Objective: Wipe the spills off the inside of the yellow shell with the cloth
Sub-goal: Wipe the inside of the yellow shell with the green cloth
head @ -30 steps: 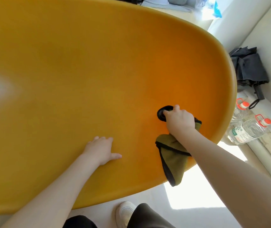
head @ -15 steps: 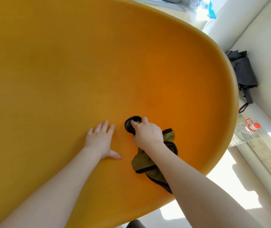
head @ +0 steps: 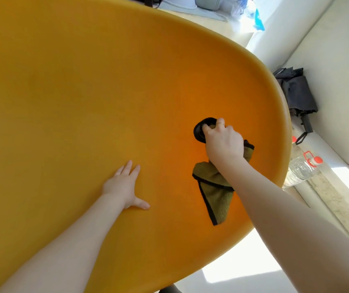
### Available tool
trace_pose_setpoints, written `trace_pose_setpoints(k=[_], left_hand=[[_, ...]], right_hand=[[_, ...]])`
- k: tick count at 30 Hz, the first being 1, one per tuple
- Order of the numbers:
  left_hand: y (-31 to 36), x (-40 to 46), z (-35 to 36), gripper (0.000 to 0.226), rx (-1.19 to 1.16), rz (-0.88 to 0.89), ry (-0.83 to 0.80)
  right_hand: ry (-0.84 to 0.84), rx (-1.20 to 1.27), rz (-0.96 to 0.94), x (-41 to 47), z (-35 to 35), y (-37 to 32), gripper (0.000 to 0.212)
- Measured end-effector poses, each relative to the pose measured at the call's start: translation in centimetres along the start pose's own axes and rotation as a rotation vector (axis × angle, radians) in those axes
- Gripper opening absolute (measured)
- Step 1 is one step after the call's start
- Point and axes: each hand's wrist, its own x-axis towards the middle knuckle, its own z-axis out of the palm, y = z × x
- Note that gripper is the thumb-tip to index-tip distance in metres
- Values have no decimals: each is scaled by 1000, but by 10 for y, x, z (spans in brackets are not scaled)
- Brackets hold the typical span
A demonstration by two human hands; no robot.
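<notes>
The big yellow shell fills most of the head view, its smooth inner surface facing me. My right hand grips an olive-green cloth with black edging and presses it onto a black round fitting set in the shell. The loose end of the cloth hangs down below my wrist. My left hand lies flat on the shell to the left, fingers straight and thumb spread. No spill is plainly visible on the surface.
Right of the shell's rim a folded dark umbrella leans at the white wall. Below it a clear water bottle with a red cap lies on a stone ledge. Bags and containers sit beyond the top edge.
My right hand with the cloth stays on the black fitting. Half a second ago it sat close to my left hand; now they are further apart, and the view has shifted.
</notes>
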Motion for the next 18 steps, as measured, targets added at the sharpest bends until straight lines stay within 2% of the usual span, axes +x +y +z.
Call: trace_pose_setpoints(k=[3, 8, 12, 15, 18], left_hand=[[-2, 2, 3, 127, -8, 1, 6], [-4, 4, 7, 127, -49, 10, 15], [-4, 6, 7, 127, -84, 4, 11], [-4, 4, 8, 126, -103, 13, 21], [-5, 1, 8, 125, -96, 18, 23]], right_hand=[[-43, 87, -19, -7, 17, -21, 44], [-221, 233, -147, -38, 49, -79, 51], [-275, 309, -194, -55, 54, -94, 46], [-328, 280, -266, -71, 53, -96, 44], [-260, 202, -242, -69, 45, -76, 41]])
